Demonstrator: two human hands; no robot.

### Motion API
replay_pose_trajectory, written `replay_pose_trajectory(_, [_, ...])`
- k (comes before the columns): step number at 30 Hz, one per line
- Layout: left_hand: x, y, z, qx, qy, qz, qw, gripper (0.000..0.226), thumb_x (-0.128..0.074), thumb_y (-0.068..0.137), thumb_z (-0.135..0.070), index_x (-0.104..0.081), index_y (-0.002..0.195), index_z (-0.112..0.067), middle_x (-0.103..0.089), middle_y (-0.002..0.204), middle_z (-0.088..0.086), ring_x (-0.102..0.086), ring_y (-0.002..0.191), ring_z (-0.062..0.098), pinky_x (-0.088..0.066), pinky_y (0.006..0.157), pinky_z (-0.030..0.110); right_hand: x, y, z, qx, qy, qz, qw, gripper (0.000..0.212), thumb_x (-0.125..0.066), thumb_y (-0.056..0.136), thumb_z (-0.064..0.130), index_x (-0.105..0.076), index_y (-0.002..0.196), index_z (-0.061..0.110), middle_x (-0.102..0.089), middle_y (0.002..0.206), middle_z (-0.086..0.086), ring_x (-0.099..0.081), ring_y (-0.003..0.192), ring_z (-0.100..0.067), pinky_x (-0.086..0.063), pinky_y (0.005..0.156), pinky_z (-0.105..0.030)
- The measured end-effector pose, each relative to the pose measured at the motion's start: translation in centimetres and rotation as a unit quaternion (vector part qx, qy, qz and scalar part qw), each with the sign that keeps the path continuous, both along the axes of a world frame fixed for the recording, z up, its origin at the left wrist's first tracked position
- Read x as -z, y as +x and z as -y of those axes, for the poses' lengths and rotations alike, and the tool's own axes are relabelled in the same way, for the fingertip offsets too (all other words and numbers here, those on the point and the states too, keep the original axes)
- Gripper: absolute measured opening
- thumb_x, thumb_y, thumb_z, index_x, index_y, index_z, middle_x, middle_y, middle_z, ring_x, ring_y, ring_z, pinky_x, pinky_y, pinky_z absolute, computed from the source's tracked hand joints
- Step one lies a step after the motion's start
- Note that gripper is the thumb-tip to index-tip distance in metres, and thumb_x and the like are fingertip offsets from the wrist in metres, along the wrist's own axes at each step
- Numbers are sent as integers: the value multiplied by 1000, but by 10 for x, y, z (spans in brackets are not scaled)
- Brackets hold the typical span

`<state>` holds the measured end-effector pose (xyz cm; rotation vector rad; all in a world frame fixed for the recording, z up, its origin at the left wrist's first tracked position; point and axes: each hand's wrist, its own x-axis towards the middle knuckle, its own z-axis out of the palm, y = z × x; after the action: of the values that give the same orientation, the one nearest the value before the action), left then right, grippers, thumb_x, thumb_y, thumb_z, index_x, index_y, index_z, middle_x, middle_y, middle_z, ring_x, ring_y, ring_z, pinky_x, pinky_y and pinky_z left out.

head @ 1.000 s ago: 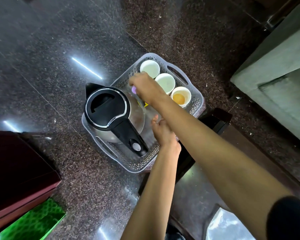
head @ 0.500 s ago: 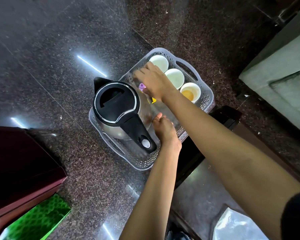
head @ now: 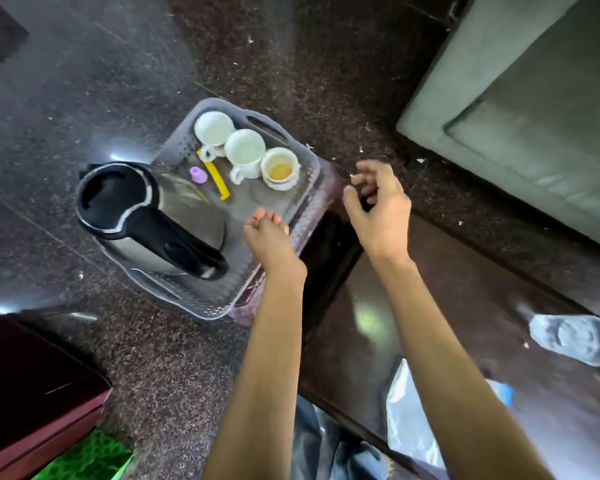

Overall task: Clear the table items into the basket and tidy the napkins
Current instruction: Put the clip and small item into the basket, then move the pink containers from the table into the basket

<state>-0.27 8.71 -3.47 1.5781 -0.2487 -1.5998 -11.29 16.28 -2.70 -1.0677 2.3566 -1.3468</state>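
Basket [head: 293, 216] sits on the dark floor, long axis running lower-left to upper-right. Kettle [head: 153, 216] at its lower-left end, handle pointing lower-right. Three cups [head: 246, 150] lined along the far end; yellow stick [head: 214, 177] and purple cap [head: 198, 175] between. Left hand [head: 269, 237] on the near rim, fingers curled onto it. Right hand [head: 378, 206] beside the basket, fingers loosely spread, holding nothing.
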Motion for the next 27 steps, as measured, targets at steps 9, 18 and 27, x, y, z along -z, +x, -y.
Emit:
replay_pose_trajectory(9, [-12,-59,-167,214,-26,33,976,18,-37,100,-11,-53,108,-13,-60,94,0,-59,84,8,-46,82,20,27,2,-224,186,58,105,975,24,-60,87,10,-58,109,19,-66,95,-2,-63,84,-14,-53,80,-28])
replay_pose_trajectory(18, [33,-71,-375,481,-24,127,867,12,-51,93,-10,-57,94,-20,-63,90,-2,-61,82,11,-46,80,26,54,-9,-439,316,193,37,928,28,-61,83,4,-58,111,6,-63,104,-13,-55,98,-35,-47,87,-46])
replay_pose_trajectory(27, [70,-47,-510,712,-43,199,672,14,-55,90,-13,-59,103,-11,-67,99,6,-62,89,19,-45,80,24,99,25,-576,355,421,83,830,79,-78,65,43,-47,131,11,-43,132,-21,-43,113,-44,-38,94,-49])
